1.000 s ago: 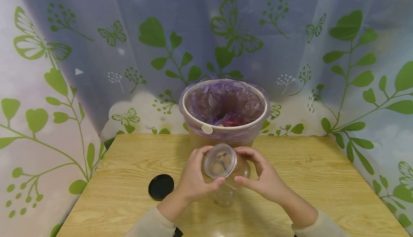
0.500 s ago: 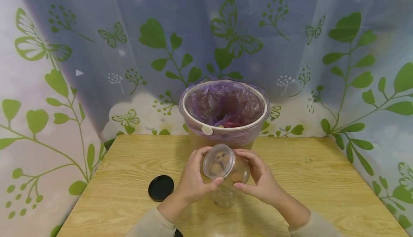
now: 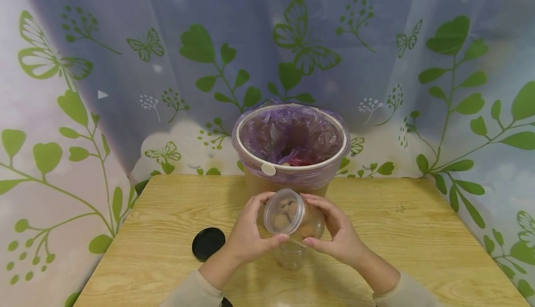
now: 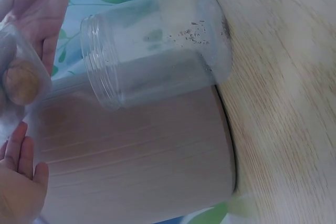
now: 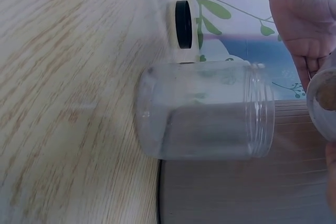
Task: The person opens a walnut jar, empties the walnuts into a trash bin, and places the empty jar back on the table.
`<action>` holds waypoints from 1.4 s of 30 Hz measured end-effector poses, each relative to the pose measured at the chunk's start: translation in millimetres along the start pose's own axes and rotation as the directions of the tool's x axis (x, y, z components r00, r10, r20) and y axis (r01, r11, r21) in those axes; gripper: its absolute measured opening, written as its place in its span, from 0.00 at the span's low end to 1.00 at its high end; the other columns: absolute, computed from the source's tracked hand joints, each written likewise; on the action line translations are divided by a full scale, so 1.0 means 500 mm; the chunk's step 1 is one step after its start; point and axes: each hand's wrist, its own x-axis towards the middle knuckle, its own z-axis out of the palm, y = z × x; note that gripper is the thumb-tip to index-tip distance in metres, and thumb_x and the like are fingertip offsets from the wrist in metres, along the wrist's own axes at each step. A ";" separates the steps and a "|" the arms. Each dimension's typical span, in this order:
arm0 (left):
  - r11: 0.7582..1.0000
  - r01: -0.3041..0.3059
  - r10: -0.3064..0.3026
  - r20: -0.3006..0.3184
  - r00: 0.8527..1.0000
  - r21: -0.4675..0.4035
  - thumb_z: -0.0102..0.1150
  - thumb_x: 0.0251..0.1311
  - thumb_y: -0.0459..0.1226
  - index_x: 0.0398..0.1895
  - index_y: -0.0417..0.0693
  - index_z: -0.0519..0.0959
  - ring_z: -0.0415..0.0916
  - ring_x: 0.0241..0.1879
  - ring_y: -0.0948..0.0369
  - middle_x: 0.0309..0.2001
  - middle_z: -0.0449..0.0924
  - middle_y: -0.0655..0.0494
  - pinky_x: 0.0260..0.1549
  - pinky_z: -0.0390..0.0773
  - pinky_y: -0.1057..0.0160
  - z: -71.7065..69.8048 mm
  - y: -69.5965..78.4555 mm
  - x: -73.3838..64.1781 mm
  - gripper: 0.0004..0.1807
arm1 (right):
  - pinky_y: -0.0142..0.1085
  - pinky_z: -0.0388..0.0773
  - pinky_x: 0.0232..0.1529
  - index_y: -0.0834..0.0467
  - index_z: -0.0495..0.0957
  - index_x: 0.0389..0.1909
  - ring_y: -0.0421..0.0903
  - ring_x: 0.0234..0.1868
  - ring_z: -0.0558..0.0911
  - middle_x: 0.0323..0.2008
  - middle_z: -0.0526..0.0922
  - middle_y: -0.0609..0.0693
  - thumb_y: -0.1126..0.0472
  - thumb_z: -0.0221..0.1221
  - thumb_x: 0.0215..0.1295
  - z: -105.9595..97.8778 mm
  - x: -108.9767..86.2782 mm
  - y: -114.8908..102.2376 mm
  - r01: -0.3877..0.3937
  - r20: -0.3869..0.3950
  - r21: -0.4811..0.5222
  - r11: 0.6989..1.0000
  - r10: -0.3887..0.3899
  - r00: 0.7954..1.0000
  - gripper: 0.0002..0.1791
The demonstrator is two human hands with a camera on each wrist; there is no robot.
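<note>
Both hands hold a clear plastic jar in the head view, its open mouth tilted toward me. Inside lie several brown, roundish pieces that look like walnuts. My left hand grips its left side, thumb near the rim; my right hand curls round the other side. Below it a second clear jar stands upright, uncapped, on the table. The left wrist view shows dark crumbs on this lower jar. In the head view the held jar and hands partly hide it.
A bin lined with a purple plastic bag stands behind the jars. To the left of my left hand lies a black lid on the wooden table. Part of another black object shows by the left sleeve. A patterned curtain hangs behind.
My right hand and forearm have shifted slightly left, and its grip on the held jar has moved a little. The left hand, lower jar, lid and bin look nearly the same.
</note>
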 end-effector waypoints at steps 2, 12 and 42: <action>1.000 0.010 -0.010 0.020 1.000 -0.008 0.71 0.49 0.59 0.68 0.49 0.67 0.69 0.59 0.57 0.59 0.73 0.57 0.57 0.70 0.36 -0.003 -0.001 -0.001 0.46 | 0.38 0.62 0.71 0.71 0.65 0.67 0.51 0.72 0.66 0.69 0.67 0.62 0.80 0.71 0.47 -0.001 0.000 0.001 0.007 0.002 0.001 1.000 -0.007 1.000 0.43; 0.998 0.044 -0.042 0.070 0.997 -0.036 0.75 0.48 0.52 0.69 0.51 0.65 0.66 0.63 0.56 0.63 0.71 0.58 0.61 0.64 0.34 -0.011 -0.001 -0.003 0.46 | 0.38 0.61 0.71 0.71 0.65 0.67 0.53 0.72 0.65 0.70 0.66 0.65 0.79 0.72 0.48 -0.003 -0.004 0.010 0.025 0.010 0.017 1.000 -0.025 1.000 0.43; 1.000 -0.016 0.015 0.155 0.988 0.004 0.73 0.52 0.57 0.76 0.58 0.59 0.61 0.68 0.57 0.70 0.63 0.60 0.63 0.66 0.40 -0.028 -0.002 0.009 0.50 | 0.38 0.66 0.68 0.73 0.63 0.66 0.52 0.71 0.68 0.69 0.69 0.61 0.71 0.73 0.54 0.000 -0.010 0.026 0.066 0.005 0.066 0.996 -0.067 0.998 0.41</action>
